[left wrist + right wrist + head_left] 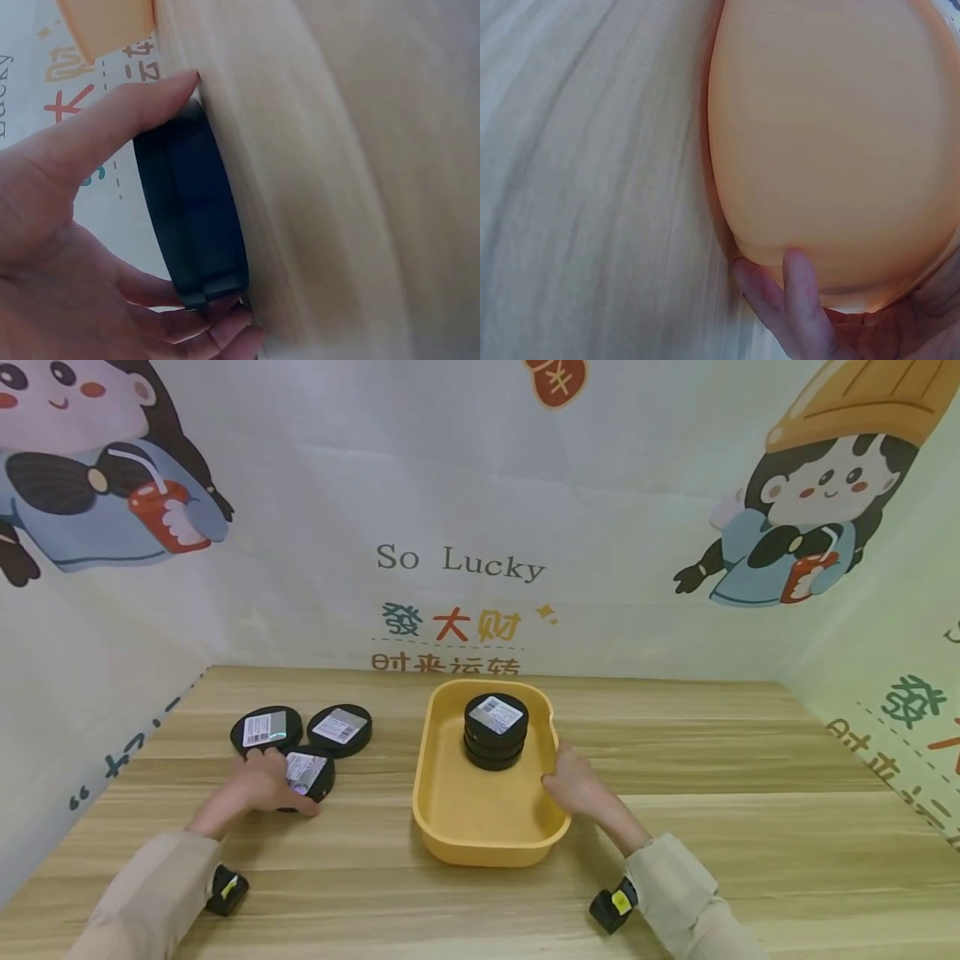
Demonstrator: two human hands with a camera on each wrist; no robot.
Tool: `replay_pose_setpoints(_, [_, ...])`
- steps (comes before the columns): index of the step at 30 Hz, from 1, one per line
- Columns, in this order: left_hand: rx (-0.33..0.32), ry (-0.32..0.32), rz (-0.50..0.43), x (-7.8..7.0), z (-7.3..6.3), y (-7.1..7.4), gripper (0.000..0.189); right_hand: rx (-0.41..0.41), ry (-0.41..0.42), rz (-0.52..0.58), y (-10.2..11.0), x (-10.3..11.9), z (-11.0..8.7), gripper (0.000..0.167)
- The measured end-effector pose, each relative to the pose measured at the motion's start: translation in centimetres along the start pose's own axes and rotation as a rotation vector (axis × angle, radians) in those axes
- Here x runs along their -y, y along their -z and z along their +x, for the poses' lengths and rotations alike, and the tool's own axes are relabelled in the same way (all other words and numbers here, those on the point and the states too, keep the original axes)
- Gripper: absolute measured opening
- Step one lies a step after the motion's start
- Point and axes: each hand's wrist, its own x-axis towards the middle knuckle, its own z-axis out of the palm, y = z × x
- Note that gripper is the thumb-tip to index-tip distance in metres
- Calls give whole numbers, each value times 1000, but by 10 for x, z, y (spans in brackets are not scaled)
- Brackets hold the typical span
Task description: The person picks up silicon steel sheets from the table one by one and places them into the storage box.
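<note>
My left hand (262, 781) spans a round black disc-shaped case (309, 774) with a silvery-white label on top. In the left wrist view, its thumb (142, 101) lies at one edge of the case (191, 202) and curled fingers meet the opposite edge. The case is on or very close to the table. Two similar labelled cases (266, 729) (340, 729) lie just beyond it. My right hand (581, 785) grips the right side of a yellow plastic basin (480, 853), its thumb over the rim. A stack of the black cases (495, 731) stands inside the basin, toward the back.
The wood-grain table (712, 860) extends around the basin on both sides. Behind it hangs a white printed backdrop (300, 585), which also borders the table at left and right. A small black device (227, 889) is worn at each wrist.
</note>
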Motion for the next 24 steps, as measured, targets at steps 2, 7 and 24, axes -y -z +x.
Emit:
replay_pose_setpoints(2, [-15, -7, 15, 1, 1, -1, 83, 2, -7, -1, 0, 0, 0, 32])
replay_pose_setpoints(7, [-34, -16, -1, 3, 2, -2, 82, 6, -17, 4, 0, 0, 0, 34])
replay_pose_setpoints(24, [-3, 3, -180, 7, -5, 3, 79, 1, 17, 6, 1, -3, 0, 33])
